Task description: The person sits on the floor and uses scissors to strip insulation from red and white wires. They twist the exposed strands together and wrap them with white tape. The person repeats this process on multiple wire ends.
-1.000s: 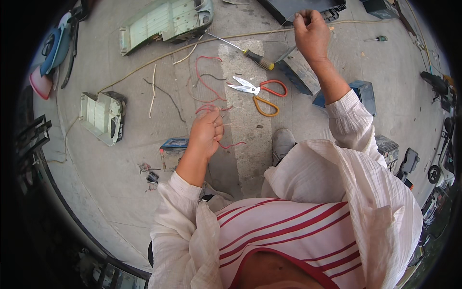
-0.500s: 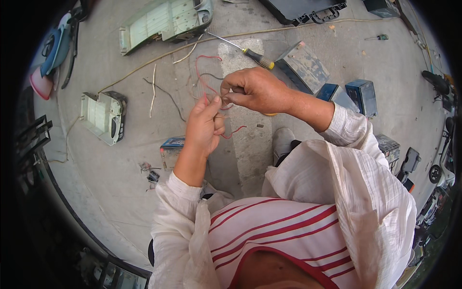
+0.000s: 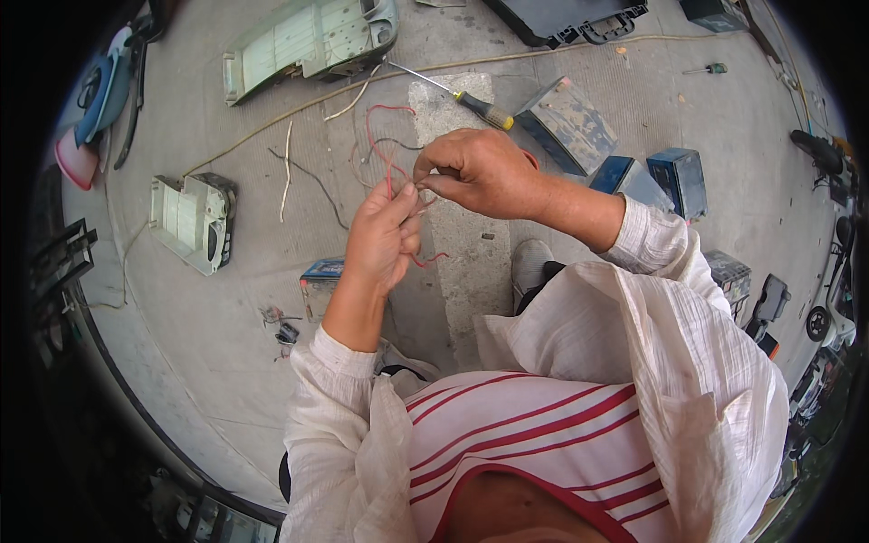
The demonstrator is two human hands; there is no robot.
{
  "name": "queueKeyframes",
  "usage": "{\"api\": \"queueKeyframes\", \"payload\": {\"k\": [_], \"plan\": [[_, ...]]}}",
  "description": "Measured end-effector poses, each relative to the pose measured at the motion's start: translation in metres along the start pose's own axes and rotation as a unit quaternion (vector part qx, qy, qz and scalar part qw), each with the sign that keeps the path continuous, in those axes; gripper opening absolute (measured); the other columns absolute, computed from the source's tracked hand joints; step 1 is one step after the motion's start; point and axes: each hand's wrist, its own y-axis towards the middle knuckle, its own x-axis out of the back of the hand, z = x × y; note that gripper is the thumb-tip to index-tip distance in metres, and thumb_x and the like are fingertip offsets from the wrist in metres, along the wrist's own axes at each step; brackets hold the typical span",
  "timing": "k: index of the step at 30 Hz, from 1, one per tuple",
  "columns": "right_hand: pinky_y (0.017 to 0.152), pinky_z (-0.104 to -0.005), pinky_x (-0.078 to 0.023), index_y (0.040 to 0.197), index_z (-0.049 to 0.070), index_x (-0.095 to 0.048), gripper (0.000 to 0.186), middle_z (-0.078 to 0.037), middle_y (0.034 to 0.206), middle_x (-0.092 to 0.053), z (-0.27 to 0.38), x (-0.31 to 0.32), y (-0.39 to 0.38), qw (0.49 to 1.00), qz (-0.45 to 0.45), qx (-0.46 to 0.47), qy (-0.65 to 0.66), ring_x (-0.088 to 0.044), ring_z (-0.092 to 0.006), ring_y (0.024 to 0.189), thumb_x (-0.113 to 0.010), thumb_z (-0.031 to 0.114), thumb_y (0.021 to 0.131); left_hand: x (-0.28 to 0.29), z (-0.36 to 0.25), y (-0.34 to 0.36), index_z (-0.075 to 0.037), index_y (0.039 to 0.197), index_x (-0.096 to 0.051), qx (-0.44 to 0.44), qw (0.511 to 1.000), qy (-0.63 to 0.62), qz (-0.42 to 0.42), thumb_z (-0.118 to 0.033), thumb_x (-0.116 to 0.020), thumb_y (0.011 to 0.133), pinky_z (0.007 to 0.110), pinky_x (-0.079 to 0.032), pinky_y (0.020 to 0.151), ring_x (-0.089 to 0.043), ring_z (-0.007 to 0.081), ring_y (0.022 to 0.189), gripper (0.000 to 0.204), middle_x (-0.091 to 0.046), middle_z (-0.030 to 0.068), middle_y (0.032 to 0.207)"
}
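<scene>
My left hand (image 3: pixel 380 235) is closed on a red wire (image 3: pixel 433 261), with a short end hanging out below the fingers. My right hand (image 3: pixel 484 176) reaches over from the right and pinches at the wire close to my left thumb. The scissors are mostly hidden under my right hand, with a bit of red handle (image 3: pixel 531 158) showing. A yellow-and-black screwdriver (image 3: pixel 484 110) lies just beyond. Loose pale, red and dark wires, including a white strip (image 3: pixel 287 172), lie on the concrete around my hands.
Dusty battery blocks (image 3: pixel 568 127) and blue-sided boxes (image 3: pixel 675 181) lie to the right. Pale plastic housings (image 3: pixel 190 222) are on the left and far side (image 3: pixel 299 45). A black case (image 3: pixel 566 18), a small screwdriver (image 3: pixel 715 69) and a long cable (image 3: pixel 244 140) are also on the floor.
My right hand has come down and left from the upper right to meet my left hand, now covering most of the scissors. My left hand has risen slightly.
</scene>
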Motion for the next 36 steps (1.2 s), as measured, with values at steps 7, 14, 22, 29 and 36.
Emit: {"api": "queueKeyframes", "payload": {"k": [7, 14, 22, 29, 36], "plan": [[0.053, -0.0232, -0.038, 0.098, 0.006, -0.066, 0.019, 0.002, 0.071, -0.05, -0.001, -0.013, -0.003, 0.974, -0.144, -0.143, 0.1, -0.042, -0.0068, 0.06, -0.071, 0.013, 0.081, -0.001, -0.003, -0.004, -0.008, 0.096, -0.05, -0.014, 1.0, -0.01, 0.015, -0.017, -0.049, 0.098, 0.016, -0.019, 0.04, -0.028, 0.002, 0.052, 0.009, -0.036, -0.0059, 0.069], [0.053, -0.0228, -0.037, 0.097, 0.006, -0.067, 0.021, 0.001, 0.075, -0.051, 0.002, -0.012, 0.0, 0.977, -0.149, -0.127, 0.083, -0.042, -0.0066, 0.061, -0.074, 0.014, 0.079, -0.005, -0.002, -0.005, -0.008, 0.097, -0.049, 0.0, 0.999, -0.022, 0.049, -0.017, -0.048, 0.098, 0.016, -0.018, 0.04, -0.026, 0.002, 0.051, 0.008, -0.035, -0.006, 0.069], [0.061, -0.0302, -0.043, 0.084, 0.006, -0.063, 0.014, -0.005, 0.072, -0.056, -0.002, -0.009, 0.001, 0.987, -0.148, -0.052, 0.026, -0.052, -0.016, 0.064, -0.072, 0.011, 0.076, -0.005, 0.002, -0.004, -0.01, 0.096, -0.049, 0.008, 0.999, -0.014, 0.052, -0.018, -0.048, 0.098, 0.016, -0.017, 0.04, -0.026, 0.0016, 0.051, 0.008, -0.034, -0.0066, 0.068], [0.07, -0.0419, -0.046, 0.081, 0.004, -0.056, 0.013, -0.012, 0.077, -0.059, -0.004, -0.004, 0.005, 0.991, -0.117, 0.035, -0.058, -0.058, -0.0333, 0.077, -0.066, 0.009, 0.073, -0.006, 0.007, -0.006, -0.006, 0.096, -0.053, 0.021, 0.998, 0.029, 0.06, -0.018, -0.05, 0.097, 0.019, -0.017, 0.04, -0.026, 0.0016, 0.049, 0.012, -0.038, -0.0065, 0.066], [0.067, -0.0423, -0.045, 0.079, 0.005, -0.056, 0.011, -0.013, 0.073, -0.058, -0.033, 0.001, 0.011, 0.971, -0.2, 0.024, -0.132, -0.056, -0.0336, 0.072, -0.065, 0.009, 0.074, -0.006, 0.009, -0.007, -0.007, 0.096, -0.053, 0.036, 0.997, 0.05, 0.041, -0.018, -0.05, 0.097, 0.019, -0.017, 0.039, -0.025, 0.0011, 0.047, 0.011, -0.037, -0.0075, 0.065]]}}
